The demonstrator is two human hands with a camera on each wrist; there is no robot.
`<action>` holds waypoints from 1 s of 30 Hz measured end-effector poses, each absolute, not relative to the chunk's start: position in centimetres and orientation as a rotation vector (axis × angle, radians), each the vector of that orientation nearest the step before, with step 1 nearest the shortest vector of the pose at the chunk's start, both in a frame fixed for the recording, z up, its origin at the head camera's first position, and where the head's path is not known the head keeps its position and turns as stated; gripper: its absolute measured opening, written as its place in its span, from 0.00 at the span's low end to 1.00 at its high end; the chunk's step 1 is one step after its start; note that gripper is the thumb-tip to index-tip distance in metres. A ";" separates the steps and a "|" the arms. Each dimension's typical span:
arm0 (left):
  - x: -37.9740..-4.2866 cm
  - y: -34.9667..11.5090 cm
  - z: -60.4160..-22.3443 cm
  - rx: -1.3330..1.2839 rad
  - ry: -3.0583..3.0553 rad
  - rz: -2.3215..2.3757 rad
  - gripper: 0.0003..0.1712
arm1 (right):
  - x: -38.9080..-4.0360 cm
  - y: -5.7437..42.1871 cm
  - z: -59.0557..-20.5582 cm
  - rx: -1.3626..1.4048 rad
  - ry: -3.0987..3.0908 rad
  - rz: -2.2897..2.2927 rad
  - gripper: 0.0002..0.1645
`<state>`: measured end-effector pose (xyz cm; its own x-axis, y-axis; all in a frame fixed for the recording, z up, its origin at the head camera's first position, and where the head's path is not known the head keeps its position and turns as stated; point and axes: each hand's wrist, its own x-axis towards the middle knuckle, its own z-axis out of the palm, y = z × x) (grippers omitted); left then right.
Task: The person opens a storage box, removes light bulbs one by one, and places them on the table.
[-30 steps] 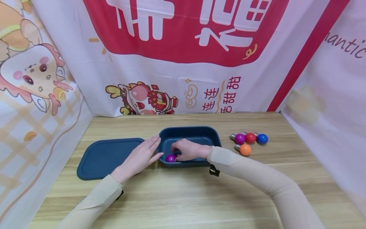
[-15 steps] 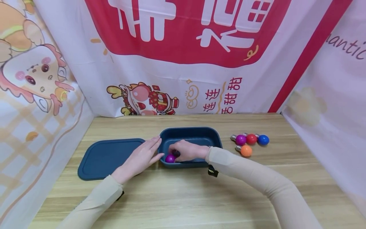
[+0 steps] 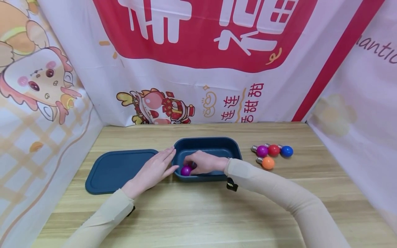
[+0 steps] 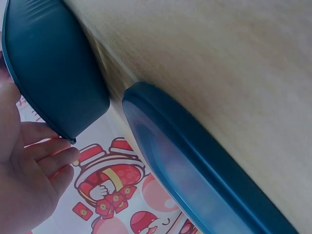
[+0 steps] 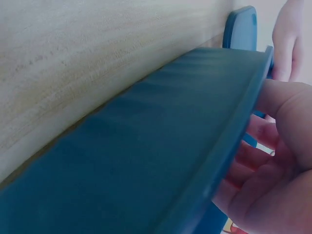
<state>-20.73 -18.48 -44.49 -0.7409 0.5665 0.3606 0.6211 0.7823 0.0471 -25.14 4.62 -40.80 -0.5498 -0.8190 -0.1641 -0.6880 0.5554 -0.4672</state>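
A dark blue rectangular box [image 3: 229, 144] stands on the wooden table. My right hand [image 3: 203, 162] reaches into it with curled fingers and holds a purple light bulb [image 3: 186, 171] low in the near left corner. In the right wrist view the box wall hides the bulb and part of the fingers [image 5: 256, 158]. My left hand [image 3: 155, 168] lies at the left end of the box, its fingers fairly straight and touching the rim. The left wrist view shows those fingertips [image 4: 63, 146] along the edge of the box.
Left of the box lies its flat blue lid [image 3: 116, 172], partly under my left hand in the head view. To the right are a second purple bulb [image 3: 262, 151], a red bulb [image 3: 274, 150], a blue bulb [image 3: 286, 151] and an orange bulb [image 3: 268, 163]. Printed cloth [image 3: 198, 79] hangs behind.
Inside the box, my right fingers shift slightly around the purple bulb, which stays in the near left corner. My left hand keeps its place at the rim.
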 end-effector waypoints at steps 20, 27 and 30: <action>-20.7 -18.4 -44.5 -0.894 -2.677 -0.249 0.37 | -25.6 9.6 -38.1 -1.085 2.494 -0.752 0.21; -20.7 -18.3 -44.6 -0.901 -2.635 -0.245 0.36 | -25.5 11.7 -36.5 -1.110 2.579 -0.790 0.22; -20.8 -18.3 -44.7 -0.906 -2.606 -0.237 0.36 | -25.5 12.7 -36.2 -1.113 2.620 -0.806 0.22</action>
<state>-20.76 -18.31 -44.70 -0.7249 0.5634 0.3964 0.6255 0.7793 0.0364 -25.49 12.65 -36.18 -0.7023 -0.7106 0.0417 -0.6113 0.5720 -0.5470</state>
